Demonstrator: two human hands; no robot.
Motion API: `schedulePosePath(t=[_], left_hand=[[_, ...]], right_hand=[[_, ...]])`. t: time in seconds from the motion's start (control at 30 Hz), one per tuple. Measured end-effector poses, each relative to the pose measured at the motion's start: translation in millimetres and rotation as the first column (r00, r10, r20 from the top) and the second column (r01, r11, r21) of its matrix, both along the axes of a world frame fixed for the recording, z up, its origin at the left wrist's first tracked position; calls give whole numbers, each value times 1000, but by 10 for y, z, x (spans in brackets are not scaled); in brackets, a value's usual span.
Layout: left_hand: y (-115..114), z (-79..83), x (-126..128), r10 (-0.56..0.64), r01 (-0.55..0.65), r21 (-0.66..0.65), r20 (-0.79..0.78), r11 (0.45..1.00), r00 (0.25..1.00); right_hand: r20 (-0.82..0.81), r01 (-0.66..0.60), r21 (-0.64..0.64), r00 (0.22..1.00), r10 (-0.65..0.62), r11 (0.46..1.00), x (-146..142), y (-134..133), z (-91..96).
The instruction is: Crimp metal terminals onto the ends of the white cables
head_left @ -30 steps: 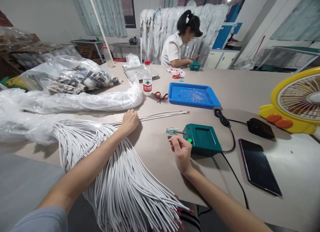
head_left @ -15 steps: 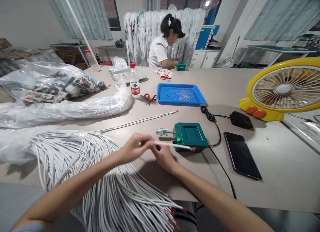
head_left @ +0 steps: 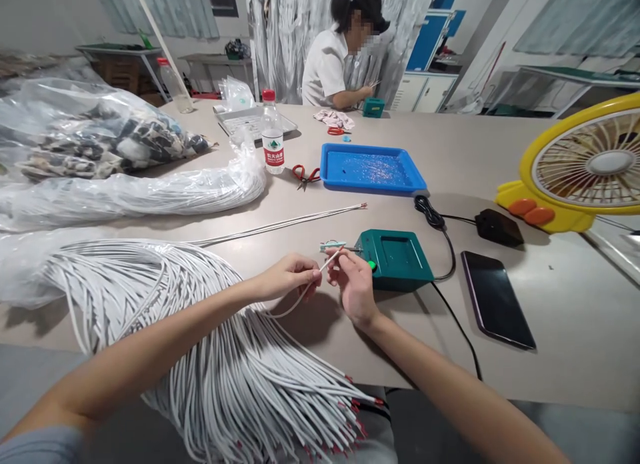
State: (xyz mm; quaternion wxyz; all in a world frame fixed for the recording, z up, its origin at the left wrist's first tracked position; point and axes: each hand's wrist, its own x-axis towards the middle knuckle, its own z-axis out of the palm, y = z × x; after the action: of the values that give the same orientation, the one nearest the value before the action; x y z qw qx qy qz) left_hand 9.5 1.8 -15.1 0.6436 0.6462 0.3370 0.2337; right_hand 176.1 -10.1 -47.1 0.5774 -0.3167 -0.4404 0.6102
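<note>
A single white cable [head_left: 327,261] with a reddish tip runs between my two hands, its tail curving back toward the bundle. My left hand [head_left: 290,277] pinches it a little behind the end. Curled around the tip are the fingers of my right hand [head_left: 356,287]. Just beyond my right hand sits a green box-shaped device [head_left: 400,261] with a bright green button and a pale green clip [head_left: 333,247] on its left side. A big bundle of white cables [head_left: 215,371] with red ends spreads under my left forearm and hangs over the table edge.
Behind my hands lie a few separate white cables [head_left: 280,224], red-handled cutters [head_left: 305,176], a blue tray [head_left: 330,184] with scraps and a water bottle [head_left: 273,141]. On the right are a phone [head_left: 497,301], a black adapter [head_left: 499,228] and a yellow fan [head_left: 545,214]. A co-worker [head_left: 325,64] sits opposite.
The cable's end, which pointed right past the device's front, now points up and away between my fingers. My right hand has turned and moved to the tip. The view has tilted down slightly.
</note>
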Motion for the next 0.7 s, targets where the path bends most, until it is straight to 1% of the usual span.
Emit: schedulePosePath(t=[0.1,0.2,0.23,0.3,0.37,0.43,0.53,0.7], left_hand=[[-16,8,9,-7,7,-9,5,1000,1000],[-62,9,28,17,-9,-76,117,997,993],[-76,4,33,40,-22,-114,160,993,986],[-100,-5,37,121,-80,-196,207,977,971],[-115,-7,33,213,-153,-270,207,951,955],[-122,6,27,252,-178,-324,201,929,947],[-126,38,17,204,-127,-340,199,932,959],[-123,33,0,125,-67,-286,189,956,974]], right_hand=[[74,24,73,997,-29,997,11,-14,15],[162,7,144,986,-30,989,-5,-52,32],[195,0,166,980,-33,986,-15,-66,40],[249,-3,199,967,-47,980,-31,-84,58],[264,1,209,963,-57,978,-34,-87,76],[252,-15,200,967,-37,980,-23,-81,94],[225,-61,191,974,17,980,2,-76,111],[141,-148,143,982,128,979,19,-65,100]])
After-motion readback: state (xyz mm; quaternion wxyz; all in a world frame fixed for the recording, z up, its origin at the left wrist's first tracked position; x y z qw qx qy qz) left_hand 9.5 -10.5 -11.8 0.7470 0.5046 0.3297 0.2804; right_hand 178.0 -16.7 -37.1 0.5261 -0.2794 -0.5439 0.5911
